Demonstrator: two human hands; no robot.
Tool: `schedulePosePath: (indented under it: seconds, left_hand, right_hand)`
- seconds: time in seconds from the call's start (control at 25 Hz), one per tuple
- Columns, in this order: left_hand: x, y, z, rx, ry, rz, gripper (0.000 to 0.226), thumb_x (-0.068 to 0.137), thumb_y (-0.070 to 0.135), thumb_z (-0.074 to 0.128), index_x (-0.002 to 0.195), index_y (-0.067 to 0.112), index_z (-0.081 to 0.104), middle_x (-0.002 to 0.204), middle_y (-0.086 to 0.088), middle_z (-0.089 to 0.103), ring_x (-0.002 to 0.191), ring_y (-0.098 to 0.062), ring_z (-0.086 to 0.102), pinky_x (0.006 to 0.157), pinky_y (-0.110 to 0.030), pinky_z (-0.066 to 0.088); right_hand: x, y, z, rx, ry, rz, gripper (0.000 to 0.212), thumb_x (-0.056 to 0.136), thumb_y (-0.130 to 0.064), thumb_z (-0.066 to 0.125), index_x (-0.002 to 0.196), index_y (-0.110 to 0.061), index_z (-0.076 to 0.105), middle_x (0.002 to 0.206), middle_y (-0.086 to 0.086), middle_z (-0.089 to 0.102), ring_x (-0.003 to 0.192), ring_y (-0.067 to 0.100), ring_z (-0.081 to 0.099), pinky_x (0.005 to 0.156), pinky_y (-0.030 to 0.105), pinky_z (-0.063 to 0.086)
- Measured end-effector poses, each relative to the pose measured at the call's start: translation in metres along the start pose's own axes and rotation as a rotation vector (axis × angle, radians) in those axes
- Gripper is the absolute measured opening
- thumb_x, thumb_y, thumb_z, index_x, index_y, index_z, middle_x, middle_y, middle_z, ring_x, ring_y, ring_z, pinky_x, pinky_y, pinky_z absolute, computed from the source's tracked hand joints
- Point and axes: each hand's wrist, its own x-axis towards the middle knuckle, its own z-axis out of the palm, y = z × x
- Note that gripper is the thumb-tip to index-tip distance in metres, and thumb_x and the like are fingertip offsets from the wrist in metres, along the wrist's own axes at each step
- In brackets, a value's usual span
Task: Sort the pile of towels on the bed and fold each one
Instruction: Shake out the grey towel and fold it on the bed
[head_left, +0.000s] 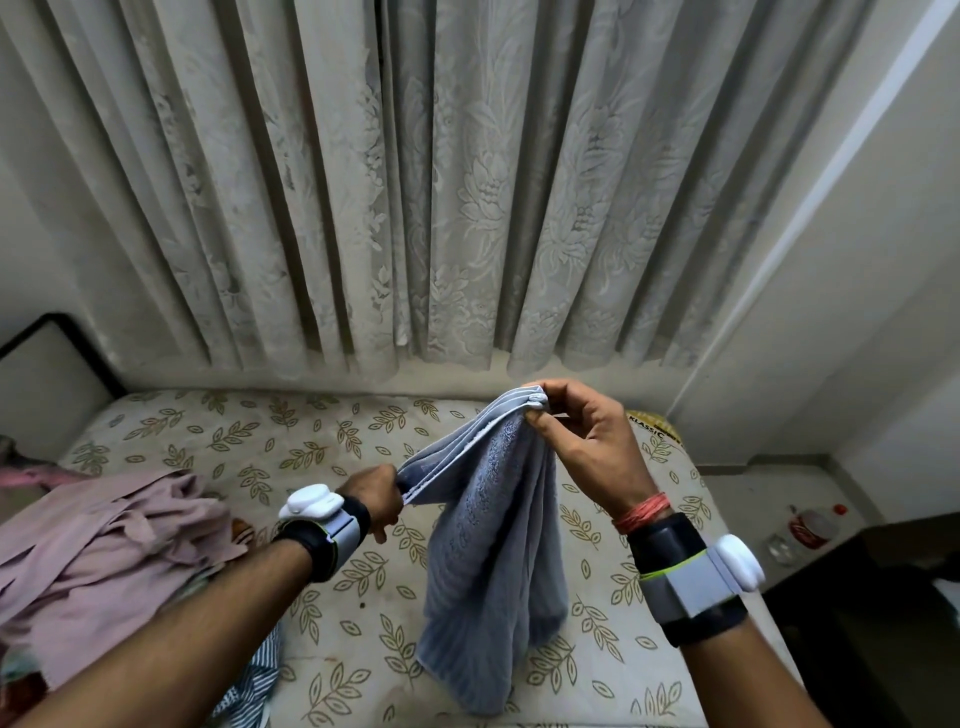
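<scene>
A grey-blue towel (493, 545) hangs in the air above the bed (322, 431), doubled over in several layers, its lower end near the sheet. My right hand (576, 441) pinches the gathered top corners up high. My left hand (376, 499) grips the other end of the top edge, lower and to the left. A pile of pink cloth (104, 551) lies at the left on the bed, with a striped blue-white piece (254, 680) showing under my left forearm.
The leaf-patterned sheet covers the bed. Lace curtains (441, 208) hang behind it. A dark headboard frame (47, 338) stands at far left. On the floor at right stand a jar with a red lid (810, 527) and dark furniture (883, 613).
</scene>
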Motion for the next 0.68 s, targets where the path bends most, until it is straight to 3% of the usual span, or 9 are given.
schedulePosePath:
  seconds: [0.2, 0.32, 0.44, 0.68]
  left_hand:
    - [0.006, -0.010, -0.005, -0.039, -0.025, -0.039, 0.019, 0.090, 0.007, 0.041, 0.099, 0.006, 0.057, 0.091, -0.010, 0.074, 0.060, -0.022, 0.074, 0.063, -0.037, 0.060]
    - [0.009, -0.018, -0.025, -0.357, 0.039, -0.103, 0.024, 0.098, 0.015, 0.040, 0.107, 0.001, 0.057, 0.086, -0.012, 0.076, 0.063, -0.029, 0.074, 0.068, -0.041, 0.061]
    - [0.003, -0.023, -0.053, -0.563, 0.071, -0.137, 0.035, 0.102, 0.025, 0.032, 0.115, 0.002, 0.055, 0.081, -0.017, 0.076, 0.056, -0.033, 0.069, 0.055, -0.031, 0.053]
    - [-0.003, -0.005, -0.123, -0.548, 0.227, 0.011, 0.040, 0.101, 0.012, 0.026, 0.114, -0.018, 0.048, 0.081, -0.028, 0.072, 0.041, -0.028, 0.064, 0.036, -0.021, 0.042]
  right_hand:
    - [-0.003, 0.004, -0.001, -0.015, 0.021, 0.012, 0.019, 0.094, 0.000, 0.067, 0.107, -0.012, 0.073, 0.103, 0.001, 0.077, 0.093, 0.012, 0.071, 0.088, 0.028, 0.058]
    - [-0.001, 0.006, -0.006, -0.004, 0.067, 0.037, 0.020, 0.093, 0.000, 0.066, 0.105, -0.014, 0.073, 0.101, 0.000, 0.077, 0.089, 0.009, 0.070, 0.085, 0.024, 0.056]
    - [0.001, 0.010, -0.010, -0.024, 0.109, 0.037, 0.019, 0.093, 0.000, 0.067, 0.107, -0.012, 0.073, 0.101, 0.004, 0.076, 0.087, 0.006, 0.069, 0.084, 0.022, 0.056]
    - [0.008, 0.017, -0.019, -0.007, 0.228, 0.070, 0.022, 0.093, 0.001, 0.066, 0.106, -0.016, 0.070, 0.098, 0.000, 0.074, 0.089, 0.004, 0.066, 0.086, 0.020, 0.053]
